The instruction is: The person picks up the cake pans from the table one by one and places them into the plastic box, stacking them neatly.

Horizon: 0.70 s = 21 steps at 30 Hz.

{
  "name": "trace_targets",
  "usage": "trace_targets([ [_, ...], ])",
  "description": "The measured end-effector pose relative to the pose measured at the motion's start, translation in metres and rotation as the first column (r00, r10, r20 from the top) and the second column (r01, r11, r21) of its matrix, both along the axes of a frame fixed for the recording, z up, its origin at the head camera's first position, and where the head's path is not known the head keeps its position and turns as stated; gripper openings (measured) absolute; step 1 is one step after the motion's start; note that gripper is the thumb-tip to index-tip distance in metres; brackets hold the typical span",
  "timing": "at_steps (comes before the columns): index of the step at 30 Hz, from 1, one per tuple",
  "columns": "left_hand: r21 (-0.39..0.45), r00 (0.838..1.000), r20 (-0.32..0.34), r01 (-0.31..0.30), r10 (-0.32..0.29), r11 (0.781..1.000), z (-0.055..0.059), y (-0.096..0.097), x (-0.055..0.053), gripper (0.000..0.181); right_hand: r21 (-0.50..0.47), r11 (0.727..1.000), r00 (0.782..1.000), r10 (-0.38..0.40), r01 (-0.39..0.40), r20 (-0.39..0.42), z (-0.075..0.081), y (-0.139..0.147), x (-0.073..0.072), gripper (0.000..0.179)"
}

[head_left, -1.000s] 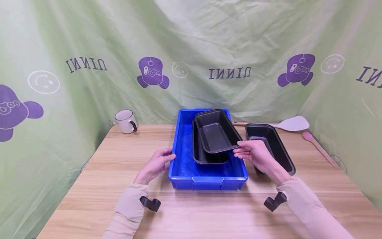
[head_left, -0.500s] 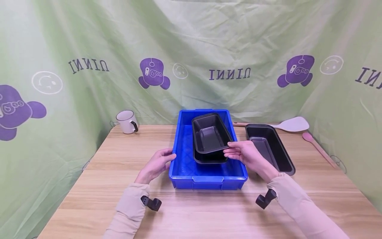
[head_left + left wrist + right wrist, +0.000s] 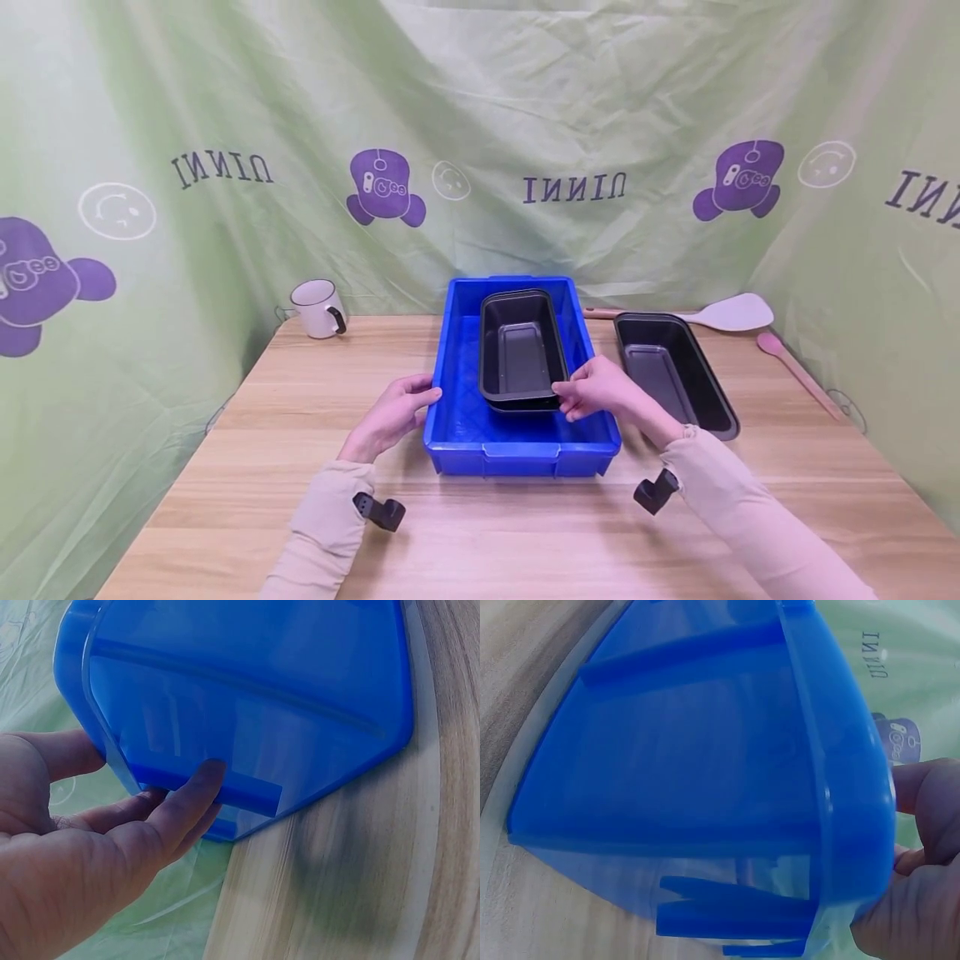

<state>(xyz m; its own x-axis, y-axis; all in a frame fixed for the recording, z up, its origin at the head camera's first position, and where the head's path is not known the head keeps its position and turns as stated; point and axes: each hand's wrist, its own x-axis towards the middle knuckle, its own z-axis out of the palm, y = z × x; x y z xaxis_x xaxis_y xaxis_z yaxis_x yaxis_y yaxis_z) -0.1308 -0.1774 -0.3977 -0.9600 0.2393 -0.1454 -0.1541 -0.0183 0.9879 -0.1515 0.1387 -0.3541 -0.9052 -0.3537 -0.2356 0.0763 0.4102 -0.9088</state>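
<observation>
My right hand [image 3: 596, 389] pinches the near right corner of a black loaf pan [image 3: 522, 358] inside the blue plastic bin [image 3: 521, 454]. Beneath that pan, the near rim of a second dark pan [image 3: 517, 407] shows; the rest of it is covered. My left hand [image 3: 390, 414] holds the bin's left wall, thumb over the rim and fingers against the outside. The left wrist view shows those fingers [image 3: 196, 784] on the outer wall. In the right wrist view the bin's wall [image 3: 705, 765] hides the pans, and part of my right hand [image 3: 922, 877] appears beyond the rim.
Right of the bin lies another black loaf pan [image 3: 705, 392]. A white spatula [image 3: 731, 313] and a pink spoon [image 3: 798, 371] are behind and beside it. A white mug [image 3: 315, 310] stands at the back left. Green curtain [image 3: 480, 100] surrounds the wooden table [image 3: 480, 533].
The right hand has moved left and slightly down with the loaf pan, which turned straighter and now sits nearly in line over the lower pan. The left hand has stayed on the bin.
</observation>
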Motion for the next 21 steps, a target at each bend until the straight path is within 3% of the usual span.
trace_targets([
  [6,-0.006,1.000,0.006,-0.012,0.012,1.000,-0.001,0.001,0.000,0.043,0.087,0.996,1.000,-0.006,0.009,-0.028,0.001,-0.002,0.001,0.026],
  [12,-0.004,1.000,0.008,0.004,-0.004,1.000,-0.002,0.002,-0.002,0.045,0.132,0.991,1.000,-0.003,0.006,-0.028,0.004,0.000,0.004,0.037],
  [15,-0.003,1.000,0.006,0.011,-0.011,1.000,-0.003,0.001,-0.002,0.046,0.081,0.997,1.000,-0.006,0.006,-0.001,0.007,0.003,0.004,0.042],
  [21,0.006,1.000,0.005,0.007,-0.007,1.000,-0.003,-0.002,-0.004,0.046,-0.106,0.993,0.996,0.063,-0.056,0.066,0.012,0.013,0.003,0.043],
])
